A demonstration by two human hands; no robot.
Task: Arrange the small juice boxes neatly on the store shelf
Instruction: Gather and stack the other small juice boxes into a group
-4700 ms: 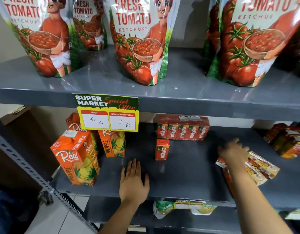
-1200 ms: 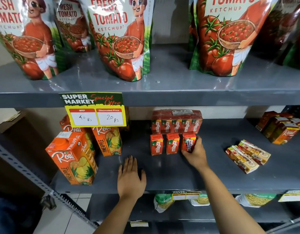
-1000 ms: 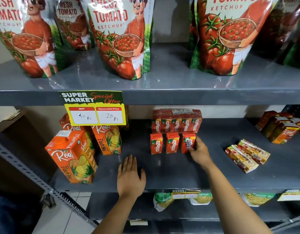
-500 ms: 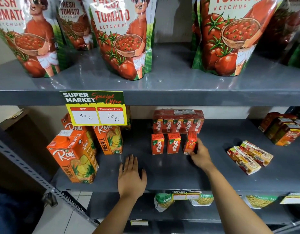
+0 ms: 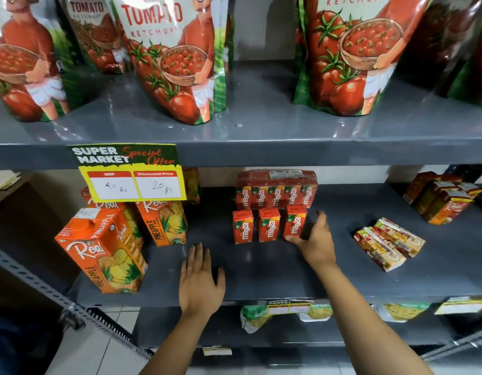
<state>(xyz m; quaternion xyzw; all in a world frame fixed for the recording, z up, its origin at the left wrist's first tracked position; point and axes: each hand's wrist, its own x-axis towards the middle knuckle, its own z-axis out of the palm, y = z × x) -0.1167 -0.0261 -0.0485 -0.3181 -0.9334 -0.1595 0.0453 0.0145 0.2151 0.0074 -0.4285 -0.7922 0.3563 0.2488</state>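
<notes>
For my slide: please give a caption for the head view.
Right hand steadies third Maaza box in a row; left hand rests flat on shelf.

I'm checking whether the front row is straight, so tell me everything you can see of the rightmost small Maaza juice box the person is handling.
The rightmost Maaza box is a small red-orange carton, cardboard by its look, with white "maaza" lettering running up its front and a green patch near the top. It stands upright on the grey shelf, third in a row of three, just in front of the wrapped multipack. The right hand touches its right side and lower corner, fingers spread rather than closed in a grip.
</notes>
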